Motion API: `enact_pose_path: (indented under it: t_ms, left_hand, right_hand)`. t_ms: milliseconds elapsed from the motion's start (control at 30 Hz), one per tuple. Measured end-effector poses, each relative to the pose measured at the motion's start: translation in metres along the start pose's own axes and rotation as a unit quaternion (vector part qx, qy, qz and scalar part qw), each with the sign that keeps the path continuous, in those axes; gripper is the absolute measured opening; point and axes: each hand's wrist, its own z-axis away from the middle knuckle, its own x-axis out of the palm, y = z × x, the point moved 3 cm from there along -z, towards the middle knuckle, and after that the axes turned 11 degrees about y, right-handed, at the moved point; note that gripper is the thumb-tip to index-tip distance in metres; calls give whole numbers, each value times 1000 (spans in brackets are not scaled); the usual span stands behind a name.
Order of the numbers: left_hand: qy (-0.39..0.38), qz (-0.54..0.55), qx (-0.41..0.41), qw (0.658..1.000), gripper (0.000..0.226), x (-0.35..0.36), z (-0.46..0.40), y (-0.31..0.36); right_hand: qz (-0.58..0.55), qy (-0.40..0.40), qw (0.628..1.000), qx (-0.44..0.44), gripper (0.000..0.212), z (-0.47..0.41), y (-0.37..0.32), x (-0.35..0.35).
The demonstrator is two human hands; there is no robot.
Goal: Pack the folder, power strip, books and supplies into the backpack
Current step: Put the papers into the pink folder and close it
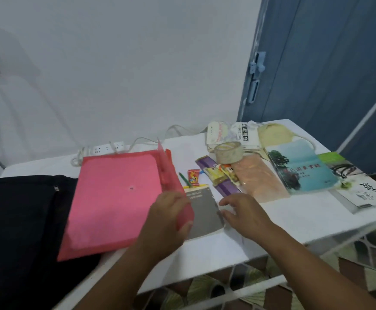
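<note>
A pink folder [113,198] lies on the white table [272,222], its left part over the black backpack [19,220]. My left hand [166,222] grips the folder's raised right flap at the near corner. My right hand [243,213] hovers with spread fingers at the right edge of a grey book [205,213] beside the folder. The white power strip [108,148] lies behind the folder with its cord looped. A roll of clear tape [228,152], a purple pouch [216,177] and a small red packet [193,177] sit mid-table. Two books [303,168] lie at the right.
A stack of white books [231,135] and a cream cloth bag [274,133] stand at the table's back right. A peach sheet [260,180] lies next to the books. A blue door [316,63] rises behind. The table's near edge drops to a patterned floor [361,265].
</note>
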Motion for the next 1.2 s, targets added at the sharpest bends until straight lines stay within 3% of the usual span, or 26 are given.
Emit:
enact_pose_path:
  t_ms: [67,133,200,267,333,400,500,600,667,733,767,800,867,967,1067,1133,1200]
  left_hand:
    - [-68,-58,-42,995,82,24,9,9]
    - [-157,-105,-86,978,104,43,19,14]
    - [-174,-117,-100,973,105,52,21,17]
    - [-145,-118,-102,977,91,51,18,15]
    - [-123,-122,-72,982,74,49,16,14]
    - [-90,-124,-32,988,56,46,16,19]
    - [-65,-106,-35,992,64,41,13,22]
    - [-48,-95,-31,994,73,34,6,22]
    - [-32,-126,-39,991,55,29,-2,25]
    - [-66,-158,-86,981,39,30,-3,26]
    - [-88,-193,-70,975,35,32,-5,28]
    - [-108,-193,-68,973,34,34,-1,30]
    - [-139,-185,-52,971,53,39,7,26]
    - [-158,-219,-54,961,70,41,9,17]
    - [-168,-244,-1,955,45,41,3,16]
    - [-165,-250,41,953,18,40,1,17]
    - [-129,-246,79,957,12,37,-1,17]
  right_hand:
    - [1,-29,999,-29,39,12,10,-1]
    - [-16,-78,996,-46,70,28,19,-3]
    - [-37,-132,988,-66,101,44,26,-5]
    - [-50,-160,982,-90,111,52,31,-8]
    - [-57,-156,979,-114,102,52,37,-9]
    - [-38,-104,984,-138,84,50,40,-10]
    - [-20,-16,999,-34,70,49,42,-12]
    - [4,-46,998,38,64,50,34,-5]
    - [-31,-56,995,73,59,49,25,-2]
    - [-94,-46,986,126,53,44,22,0]
    - [-131,-35,979,152,49,41,22,-1]
    - [-171,-24,968,183,47,40,22,-1]
    - [-265,-8,926,268,47,38,23,-1]
    - [-404,2,821,404,58,37,20,4]
    - [-465,-3,767,442,60,33,12,10]
    - [-474,-18,760,445,41,30,5,10]
    - [-459,-22,768,445,27,29,0,9]
